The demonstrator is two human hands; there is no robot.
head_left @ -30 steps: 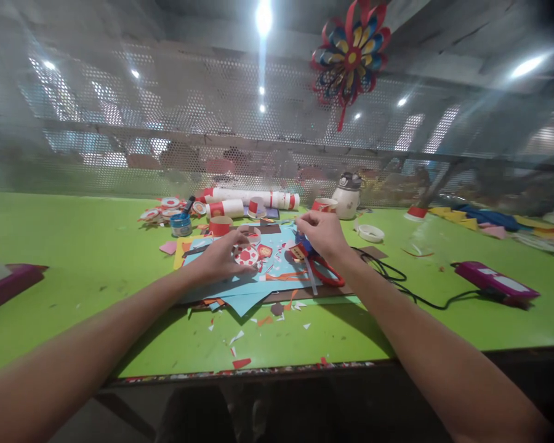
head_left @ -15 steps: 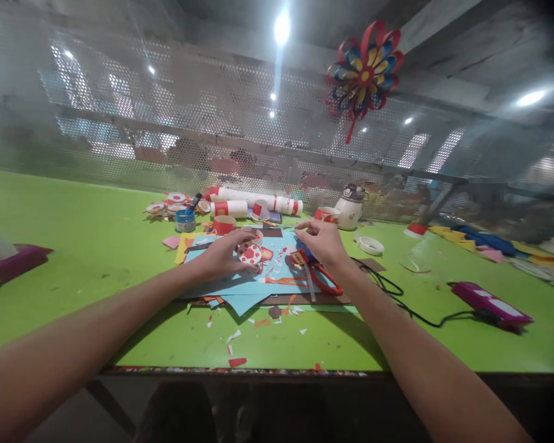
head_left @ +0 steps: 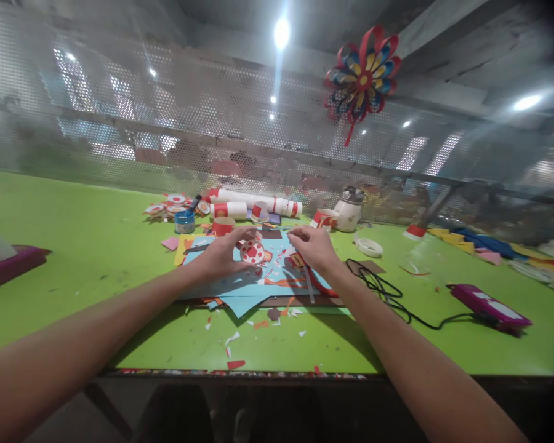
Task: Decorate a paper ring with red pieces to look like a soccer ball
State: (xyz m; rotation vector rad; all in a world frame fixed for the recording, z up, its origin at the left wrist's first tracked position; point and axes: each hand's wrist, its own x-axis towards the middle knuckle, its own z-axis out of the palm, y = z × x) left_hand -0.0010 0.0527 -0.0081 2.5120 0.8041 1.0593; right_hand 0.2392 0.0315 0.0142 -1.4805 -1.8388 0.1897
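My left hand (head_left: 223,253) is closed round a paper cup (head_left: 252,252), its white round end dotted with red patches and turned towards me. To its right, my right hand (head_left: 314,246) hovers above the blue paper with thumb and fingertips pinched together; whatever may be between them is too small to make out. Under both hands lie light blue paper sheets (head_left: 240,301), strewn with red, white and orange scraps. Red scissor handles (head_left: 324,287) show partly beneath my right hand, and a clear strip (head_left: 310,286) lies beside them.
Behind the sheets stand a blue jar (head_left: 184,221), a red cup (head_left: 223,226), stacked paper cups (head_left: 258,202) and a white bottle (head_left: 349,209). A tape roll (head_left: 369,247), a black cord (head_left: 378,292) and a purple power strip (head_left: 489,306) lie right. Paper scraps litter the table's front.
My right hand has moved slightly left, closer to the cup, and its fingers have drawn together. The cup in my left hand has turned a little and shifted slightly right.
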